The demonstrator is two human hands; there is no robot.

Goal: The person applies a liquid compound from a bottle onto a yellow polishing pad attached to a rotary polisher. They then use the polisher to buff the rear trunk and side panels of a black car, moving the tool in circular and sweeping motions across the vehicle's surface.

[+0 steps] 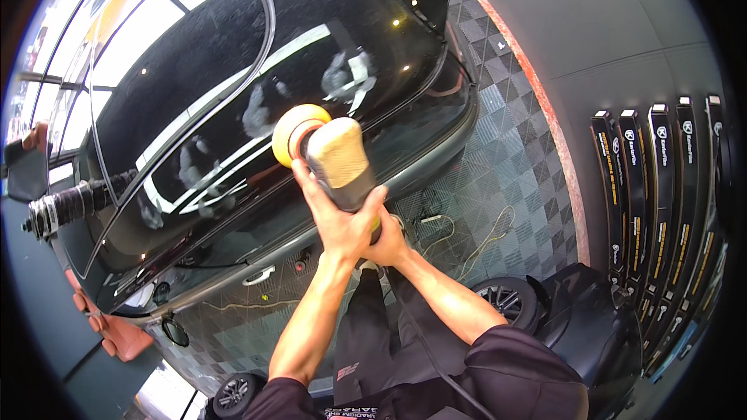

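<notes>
My hands hold a polisher [338, 159] with a tan and black body and a round yellow-orange pad [297, 134]. My left hand [341, 222] is wrapped round the middle of the body, fingers along its left side near the pad. Lower down, my right hand [387, 239] grips the rear end, its fingers partly hidden. Beyond lies a glossy black car panel [311, 0] with whitish smears [257, 113] and bright bent reflections. The pad stands tilted over that panel; I cannot tell whether it touches. A dark cord [424, 342] runs down past my right forearm.
A thin pale cord [486, 245] lies on the grey checkered floor tiles [498, 140]. Wheels [510, 299] stand low on both sides. Tall narrow black boxes [661, 179] line the right wall. A thin hose [264, 31] hangs across the panel. A black-wrapped rod [74, 206] juts at left.
</notes>
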